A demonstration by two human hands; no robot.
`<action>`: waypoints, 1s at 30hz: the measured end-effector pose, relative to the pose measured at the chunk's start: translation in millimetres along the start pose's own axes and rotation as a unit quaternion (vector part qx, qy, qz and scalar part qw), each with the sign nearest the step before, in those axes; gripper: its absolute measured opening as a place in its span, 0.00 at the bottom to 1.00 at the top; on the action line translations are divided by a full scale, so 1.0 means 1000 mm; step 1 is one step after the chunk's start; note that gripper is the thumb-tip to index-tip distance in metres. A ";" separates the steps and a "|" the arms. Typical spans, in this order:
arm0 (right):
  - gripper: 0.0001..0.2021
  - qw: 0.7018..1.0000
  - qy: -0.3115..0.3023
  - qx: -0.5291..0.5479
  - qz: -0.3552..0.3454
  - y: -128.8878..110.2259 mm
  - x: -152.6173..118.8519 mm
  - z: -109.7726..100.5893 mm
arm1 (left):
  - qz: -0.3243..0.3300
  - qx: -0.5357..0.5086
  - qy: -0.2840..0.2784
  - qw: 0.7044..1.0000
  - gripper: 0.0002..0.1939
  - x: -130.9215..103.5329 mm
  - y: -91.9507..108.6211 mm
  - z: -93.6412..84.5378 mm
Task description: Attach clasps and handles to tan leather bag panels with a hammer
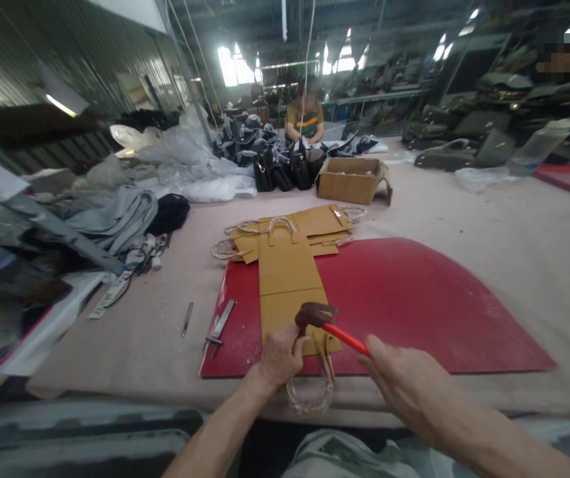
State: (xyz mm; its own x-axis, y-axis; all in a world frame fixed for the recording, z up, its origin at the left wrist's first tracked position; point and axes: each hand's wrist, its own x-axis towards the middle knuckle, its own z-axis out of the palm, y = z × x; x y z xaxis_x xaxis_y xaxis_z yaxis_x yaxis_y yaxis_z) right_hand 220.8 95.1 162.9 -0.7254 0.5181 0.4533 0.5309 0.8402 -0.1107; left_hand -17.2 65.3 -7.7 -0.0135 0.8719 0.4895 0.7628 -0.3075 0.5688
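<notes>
My right hand [404,378] is wrapped round the red handle of a claw hammer [347,338]. The dark hammer head is just above my left hand [282,355], whose fingers are closed near the lower edge of a tan bag panel [289,272]. What those fingers hold is mostly hidden by the hammer head. The panel lies lengthwise on a red board [389,299], with one plastic-wrapped handle [309,406] hanging over the table's near edge. Another wrapped handle [283,224] is at its far end.
More tan panels [322,222] are stacked behind. Left on the board lies a metal tool with a crosspiece [221,326], and a thin metal rod [188,318] lies beside it. Farther back are a cardboard box [349,182], black bags [285,174] and a seated person [304,119].
</notes>
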 end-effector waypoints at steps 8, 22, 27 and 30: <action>0.12 0.991 0.071 0.080 0.080 0.004 0.003 0.002 | 0.005 -0.015 0.005 1.000 0.05 0.001 0.000 -0.002; 0.15 0.921 -0.192 0.064 0.332 0.087 -0.033 0.086 | -0.007 -0.020 -0.013 1.000 0.06 0.003 0.005 -0.007; 0.17 0.976 -0.085 -0.006 0.199 0.057 -0.020 0.113 | -0.019 -0.042 -0.042 0.998 0.06 0.002 0.002 -0.011; 0.20 0.987 -0.081 0.089 0.109 0.024 -0.009 0.136 | -0.022 -0.052 -0.062 0.996 0.06 0.002 0.003 -0.011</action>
State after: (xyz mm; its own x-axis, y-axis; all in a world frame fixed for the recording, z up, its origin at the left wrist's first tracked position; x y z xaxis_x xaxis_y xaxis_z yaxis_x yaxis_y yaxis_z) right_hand 180.8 132.2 36.2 -0.6703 0.6963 0.2565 0.6070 0.7134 -0.3501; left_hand -22.0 62.1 2.5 0.0401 0.9238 0.3808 0.6924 -0.3005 0.6560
